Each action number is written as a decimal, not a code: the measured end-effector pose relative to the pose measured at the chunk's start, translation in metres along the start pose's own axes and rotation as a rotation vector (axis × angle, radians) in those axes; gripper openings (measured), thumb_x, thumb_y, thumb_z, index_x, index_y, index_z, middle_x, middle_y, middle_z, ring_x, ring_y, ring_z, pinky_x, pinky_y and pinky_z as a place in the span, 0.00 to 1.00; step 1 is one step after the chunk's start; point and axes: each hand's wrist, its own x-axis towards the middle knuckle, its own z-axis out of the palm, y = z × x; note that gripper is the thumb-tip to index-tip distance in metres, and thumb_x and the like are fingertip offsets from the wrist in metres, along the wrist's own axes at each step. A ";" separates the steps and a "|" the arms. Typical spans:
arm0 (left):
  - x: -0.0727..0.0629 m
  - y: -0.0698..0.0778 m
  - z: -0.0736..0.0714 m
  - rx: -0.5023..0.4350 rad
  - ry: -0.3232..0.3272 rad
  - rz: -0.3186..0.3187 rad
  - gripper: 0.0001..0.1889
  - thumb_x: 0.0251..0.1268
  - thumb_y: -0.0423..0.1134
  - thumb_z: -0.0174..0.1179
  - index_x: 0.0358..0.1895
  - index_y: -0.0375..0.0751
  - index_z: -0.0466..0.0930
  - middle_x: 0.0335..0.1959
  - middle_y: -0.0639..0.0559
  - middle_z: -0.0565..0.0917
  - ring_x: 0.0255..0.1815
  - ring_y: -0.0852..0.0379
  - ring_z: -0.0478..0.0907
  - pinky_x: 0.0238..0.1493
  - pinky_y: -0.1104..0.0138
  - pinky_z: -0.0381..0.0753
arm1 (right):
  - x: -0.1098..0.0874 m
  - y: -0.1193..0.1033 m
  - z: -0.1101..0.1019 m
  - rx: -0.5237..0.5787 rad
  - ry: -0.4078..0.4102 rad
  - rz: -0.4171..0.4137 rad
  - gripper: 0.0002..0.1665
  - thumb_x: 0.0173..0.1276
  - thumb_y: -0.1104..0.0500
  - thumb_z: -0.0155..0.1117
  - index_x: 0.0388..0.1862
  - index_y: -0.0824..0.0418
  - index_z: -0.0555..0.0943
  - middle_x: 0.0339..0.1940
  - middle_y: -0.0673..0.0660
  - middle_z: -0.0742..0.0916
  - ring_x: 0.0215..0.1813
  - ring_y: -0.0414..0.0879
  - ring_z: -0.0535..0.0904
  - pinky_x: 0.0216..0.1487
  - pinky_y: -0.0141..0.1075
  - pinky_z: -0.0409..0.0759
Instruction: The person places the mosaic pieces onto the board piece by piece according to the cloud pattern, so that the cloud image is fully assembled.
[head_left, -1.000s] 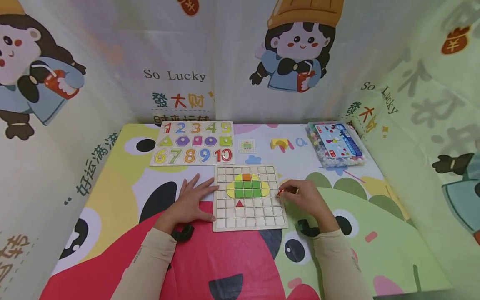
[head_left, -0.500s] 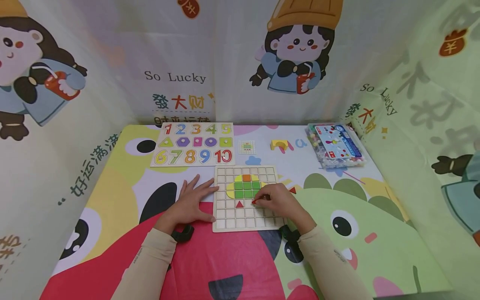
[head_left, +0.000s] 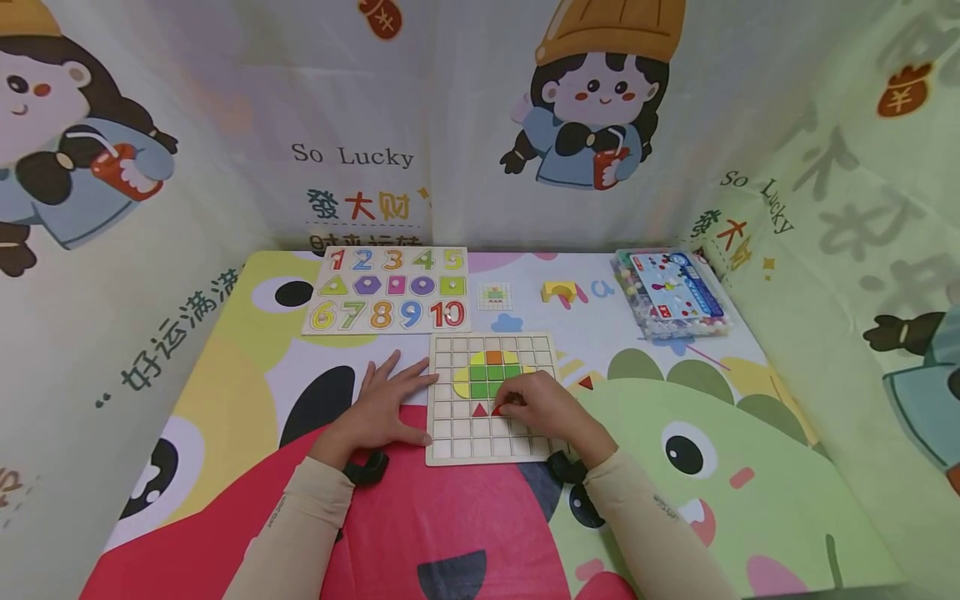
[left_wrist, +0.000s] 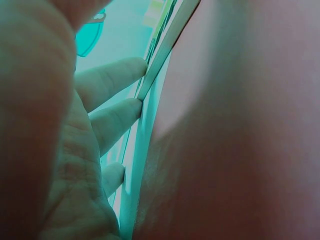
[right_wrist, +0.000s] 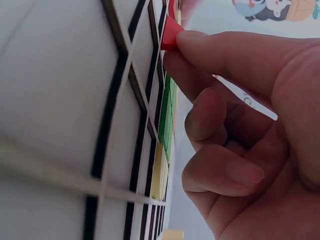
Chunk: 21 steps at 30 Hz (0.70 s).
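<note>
A wooden grid board (head_left: 457, 450) lies before me, holding green squares (head_left: 486, 382), an orange square (head_left: 493, 357) and yellow curved pieces (head_left: 461, 383). Below them one red triangle (head_left: 479, 410) sits in a cell. Beside it, my right hand (head_left: 542, 406) pinches another red triangle (right_wrist: 170, 34) between thumb and index finger, at the board's surface. Whether that piece lies fully in its cell I cannot tell. My left hand (head_left: 381, 410) is spread flat at the board's left side, straight fingertips (left_wrist: 135, 66) touching its edge. The right hand hides some pieces.
Right of the board lies a loose red triangle (head_left: 586, 382). Behind are a number-and-shape puzzle board (head_left: 384, 275), a small pattern card (head_left: 495, 296) and a yellow arch block (head_left: 558, 289). A clear plastic box (head_left: 667, 287) with a printed label stands back right.
My right hand has carried a red triangle from the board's right edge leftward to the cell beside the placed triangle. The left hand keeps its place.
</note>
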 end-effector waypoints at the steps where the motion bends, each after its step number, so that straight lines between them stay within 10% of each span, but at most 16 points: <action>1: 0.000 0.000 0.000 0.002 0.000 -0.001 0.54 0.40 0.54 0.84 0.78 0.53 0.72 0.87 0.49 0.60 0.89 0.33 0.39 0.83 0.30 0.28 | 0.000 0.000 0.001 -0.001 -0.003 0.002 0.02 0.69 0.61 0.76 0.39 0.53 0.91 0.35 0.45 0.90 0.41 0.40 0.81 0.47 0.35 0.85; 21: 0.001 -0.001 0.001 -0.007 -0.011 -0.004 0.54 0.41 0.55 0.84 0.78 0.53 0.72 0.87 0.49 0.60 0.89 0.33 0.38 0.83 0.30 0.28 | 0.001 -0.002 0.006 -0.096 0.029 0.009 0.05 0.66 0.60 0.79 0.40 0.54 0.94 0.37 0.47 0.91 0.43 0.41 0.82 0.51 0.40 0.85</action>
